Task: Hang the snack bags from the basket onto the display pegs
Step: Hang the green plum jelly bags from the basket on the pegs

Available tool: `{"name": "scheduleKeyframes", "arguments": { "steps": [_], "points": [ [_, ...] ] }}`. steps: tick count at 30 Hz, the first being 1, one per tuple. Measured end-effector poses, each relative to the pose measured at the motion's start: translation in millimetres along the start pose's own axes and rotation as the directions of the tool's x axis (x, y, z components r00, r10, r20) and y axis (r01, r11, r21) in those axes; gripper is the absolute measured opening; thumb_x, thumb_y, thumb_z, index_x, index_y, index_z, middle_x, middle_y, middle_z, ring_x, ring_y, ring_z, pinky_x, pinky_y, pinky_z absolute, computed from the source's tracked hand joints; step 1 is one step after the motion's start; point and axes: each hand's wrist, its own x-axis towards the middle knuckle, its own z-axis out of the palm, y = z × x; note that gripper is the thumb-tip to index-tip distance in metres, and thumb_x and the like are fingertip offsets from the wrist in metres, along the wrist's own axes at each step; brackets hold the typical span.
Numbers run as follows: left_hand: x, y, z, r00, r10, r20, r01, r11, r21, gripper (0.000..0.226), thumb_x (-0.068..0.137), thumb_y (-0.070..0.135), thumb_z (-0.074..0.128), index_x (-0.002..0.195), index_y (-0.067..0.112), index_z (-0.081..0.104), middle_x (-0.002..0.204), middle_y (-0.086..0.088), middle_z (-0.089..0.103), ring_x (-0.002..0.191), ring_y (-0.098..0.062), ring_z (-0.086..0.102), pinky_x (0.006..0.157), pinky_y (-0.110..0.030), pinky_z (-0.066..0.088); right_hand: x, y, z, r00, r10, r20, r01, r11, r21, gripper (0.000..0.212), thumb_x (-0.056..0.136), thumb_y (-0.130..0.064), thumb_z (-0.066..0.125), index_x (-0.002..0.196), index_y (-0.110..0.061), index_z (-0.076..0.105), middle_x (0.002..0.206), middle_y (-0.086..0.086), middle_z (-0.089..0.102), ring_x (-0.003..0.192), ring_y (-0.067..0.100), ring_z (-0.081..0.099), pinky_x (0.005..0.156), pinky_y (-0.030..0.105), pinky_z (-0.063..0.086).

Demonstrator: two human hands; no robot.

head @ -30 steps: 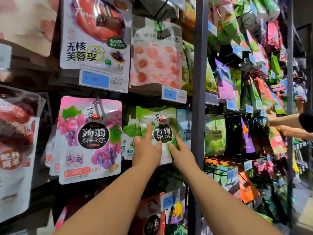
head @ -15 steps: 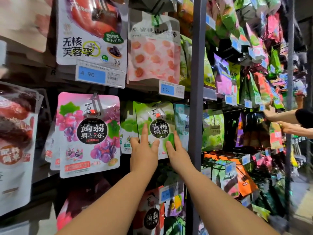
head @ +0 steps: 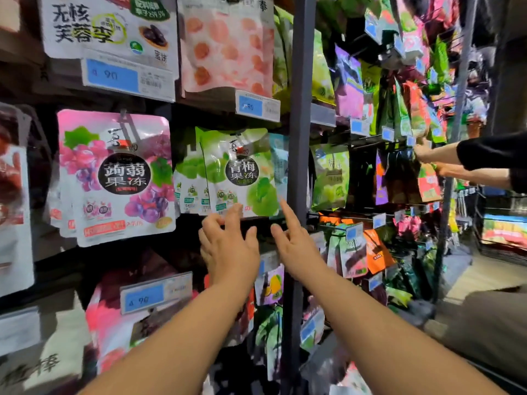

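Green jelly bag [head: 242, 178] hangs on its peg at the front of its row, just left of the grey upright [head: 299, 109]. Both hands are empty with loose fingers. Left hand [head: 228, 249] has fingertips at the bag's bottom edge. Right hand [head: 296, 252] has its index up by the lower right corner.

Rack post [head: 298, 109] is standing upright, splitting two bays.

Left bay, top row: white bag [head: 108, 24] and pink bag [head: 228, 49] are hanging side by side, with blue price tags [head: 112, 75] sitting at their lower edges.

Middle row: purple bag [head: 114, 178] is hanging from a peg [head: 125, 121], more bags stacking behind it. Green bags [head: 239, 172] are hanging just beside it, near the post.

Lower row is showing blurred; low tag [head: 145, 297] is reading 4.90.

Right bay: mixed bags [head: 350, 89] are hanging in rows.
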Motion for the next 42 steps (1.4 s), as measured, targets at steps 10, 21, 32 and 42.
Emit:
{"name": "scheduleKeyframes", "arguments": {
  "steps": [10, 21, 32, 42],
  "points": [
    [-182, 5, 89, 0.782, 0.111, 0.614, -0.096, 0.994, -0.057, 0.052, 0.095, 0.037, 0.057, 0.138, 0.017, 0.038, 0.134, -0.010, 0.032, 0.126, -0.030, 0.034, 0.103, -0.035, 0.030, -155, 125, -106, 0.881, 0.399, 0.255, -0.310, 0.893, -0.327, 0.036, 0.104, -0.032, 0.046, 0.138, -0.022, 0.053, 0.107, -0.007, 0.058, 0.094, 0.013, 0.057, 0.079, 0.026, 0.044],
    [-259, 1, 127, 0.257, 0.186, 0.948, -0.422, 0.905, -0.063, 0.031, 0.099, 0.051, 0.036, 0.109, 0.030, 0.056, 0.122, 0.003, 0.060, 0.111, -0.026, 0.057, 0.081, -0.034, 0.038, -294, 263, -205, 0.325, 0.896, 0.303, -0.582, 0.442, -0.683, 0.021, 0.083, -0.029, 0.080, 0.100, -0.028, 0.067, 0.100, -0.008, 0.066, 0.083, 0.007, 0.060, 0.074, 0.026, 0.054],
    [-265, -3, 138, 0.202, 0.154, 0.967, -0.551, 0.834, -0.017, 0.047, 0.097, 0.060, 0.026, 0.078, 0.027, 0.053, 0.092, 0.007, 0.063, 0.088, -0.018, 0.055, 0.069, -0.032, 0.036, -308, 302, -199, -0.003, 0.966, 0.259, -0.340, 0.243, -0.908, 0.048, 0.066, -0.042, 0.088, 0.096, -0.009, 0.071, 0.080, 0.002, 0.068, 0.078, 0.023, 0.058, 0.079, 0.034, 0.049],
    [-267, -4, 139, 0.194, 0.162, 0.968, -0.566, 0.824, -0.025, 0.045, 0.098, 0.059, 0.025, 0.076, 0.029, 0.051, 0.095, 0.008, 0.063, 0.090, -0.018, 0.054, 0.070, -0.032, 0.035, -314, 301, -198, 0.021, 0.947, 0.321, -0.529, 0.283, -0.800, 0.025, 0.075, -0.018, 0.085, 0.074, -0.016, 0.061, 0.070, 0.002, 0.069, 0.065, 0.020, 0.058, 0.065, 0.029, 0.051]
  ]
}}
